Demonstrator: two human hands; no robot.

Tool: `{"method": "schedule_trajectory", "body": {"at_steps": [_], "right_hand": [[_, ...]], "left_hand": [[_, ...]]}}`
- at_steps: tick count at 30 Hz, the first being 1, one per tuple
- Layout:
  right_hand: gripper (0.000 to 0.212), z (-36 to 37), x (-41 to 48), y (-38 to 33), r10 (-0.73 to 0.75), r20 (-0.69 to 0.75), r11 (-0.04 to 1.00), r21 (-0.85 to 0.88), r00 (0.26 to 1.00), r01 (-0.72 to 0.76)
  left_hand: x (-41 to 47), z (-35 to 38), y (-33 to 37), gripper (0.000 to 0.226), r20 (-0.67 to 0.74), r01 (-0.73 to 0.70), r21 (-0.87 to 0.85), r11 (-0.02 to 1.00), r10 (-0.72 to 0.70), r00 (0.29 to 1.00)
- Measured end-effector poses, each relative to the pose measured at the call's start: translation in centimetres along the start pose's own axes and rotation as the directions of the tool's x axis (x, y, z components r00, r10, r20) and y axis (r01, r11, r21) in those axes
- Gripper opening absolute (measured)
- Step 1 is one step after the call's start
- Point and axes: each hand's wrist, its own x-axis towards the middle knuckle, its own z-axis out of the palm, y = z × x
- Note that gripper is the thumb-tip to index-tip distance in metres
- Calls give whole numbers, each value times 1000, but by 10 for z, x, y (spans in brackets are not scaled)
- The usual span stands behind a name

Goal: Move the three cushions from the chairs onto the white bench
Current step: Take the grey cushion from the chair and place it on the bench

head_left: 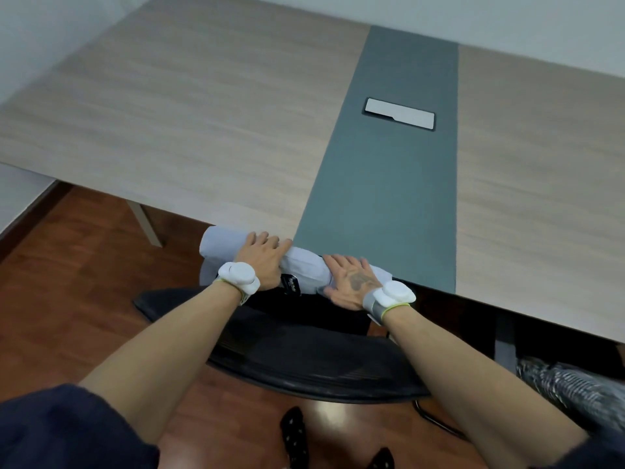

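Both hands, left [262, 260] and right [351, 282], clamp 1 pale cushion [304, 265] on the chair [304, 360] beneath them. No bench is visible, so no delivery can be confirmed.

Nothing here reads clearly. A small black tag [291, 285] hangs at the near edge of the pale cushion [304, 265] and carries a few lines of white print (perhaps a brand name), but the letters are too small and blurred to make out.

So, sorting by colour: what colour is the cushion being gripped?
Pale lilac-white cushion, seen in the head view.
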Motion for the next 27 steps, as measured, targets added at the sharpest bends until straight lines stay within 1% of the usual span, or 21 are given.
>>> {"method": "schedule_trajectory", "body": {"at_steps": [2, 3, 4, 5, 6, 8, 9, 10, 12, 17, 20, 21, 23, 25, 27], "right_hand": [[107, 5, 1, 2, -13, 48, 997, -76, 999, 16], [116, 7, 2, 3, 1, 77, 991, -133, 997, 10], [117, 11, 3, 4, 21, 86, 983, -182, 996, -5], [111, 14, 4, 3, 42, 77, 975, -219, 996, -25], [100, 15, 5, 3, 52, 52, 971, -236, 997, -38], [77, 16, 7, 1, 44, -14, 977, -208, 999, -46], [70, 13, 7, 1, 36, -48, 981, -187, 998, -44], [65, 8, 6, 1, 28, -73, 985, -165, 997, -40], [63, -3, 5, 2, 23, -91, 992, -121, 996, -34], [52, -37, -18, 11, 40, -108, 997, -63, 993, -47], [53, -71, -35, 21, 51, -119, 997, -45, 992, -56], [54, -88, -50, 28, 51, -157, 997, -47, 986, -59], [53, -104, -60, 33, 54, -187, 997, -40, 981, -63], [51, -116, -71, 35, 63, -187, 996, -54, 980, -74], [54, -131, -85, 40, 64, -199, 996, -52, 978, -76]], "left_hand": [[-3, 11, -1, 74, 0, -17, -8, 1000, 17, 1000], [-3, 14, -2, 80, 25, -28, -27, 999, 28, 999], [-2, 17, -3, 87, 58, -41, -44, 998, 44, 997], [-1, 17, -4, 96, 94, -52, -47, 998, 57, 994], [-1, 17, -4, 106, 119, -59, -34, 998, 63, 991], [-1, 17, -3, 120, 129, -40, 58, 997, 33, 991], [-1, 16, -1, 117, 90, -18, 109, 994, 9, 996], [0, 14, 0, 110, 36, 4, 138, 990, -9, 999], [1, 6, 2, 98, -32, 40, 128, 991, -36, 999], [0, -38, 15, 81, -76, 49, 132, 990, -39, 996], [-2, -79, 25, 71, -143, 51, 127, 991, -32, 989], [-6, -100, 36, 68, -192, 49, 159, 986, -18, 981], [-10, -119, 41, 63, -204, 57, 160, 985, -24, 979], [-15, -132, 47, 59, -216, 48, 164, 985, -11, 976], [-20, -154, 57, 56, -235, 54, 154, 987, -16, 972]]}}
